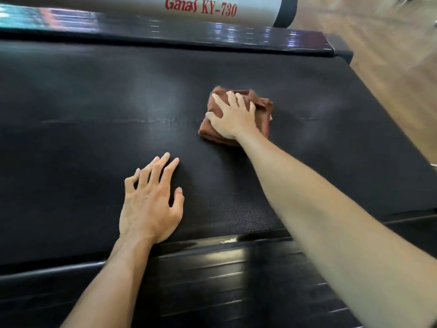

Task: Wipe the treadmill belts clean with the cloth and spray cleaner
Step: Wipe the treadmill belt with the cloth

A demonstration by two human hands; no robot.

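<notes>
Brown folded cloth point(238, 117) lies on the black treadmill belt point(94, 114), pressed flat under the right hand point(233, 116), fingers spread, toward one o'clock. The left hand point(151, 202) rests open on the belt at six o'clock, holding nothing. Red lettering "Ganas KY-730" marks the white housing point(201, 7) at twelve o'clock.

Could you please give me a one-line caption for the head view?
Right hand presses brown cloth on treadmill belt; left hand rests flat.

Wooden floor point(390, 50) beyond a white housing point(142, 8) (lettered "Ganas KY-730").
</notes>
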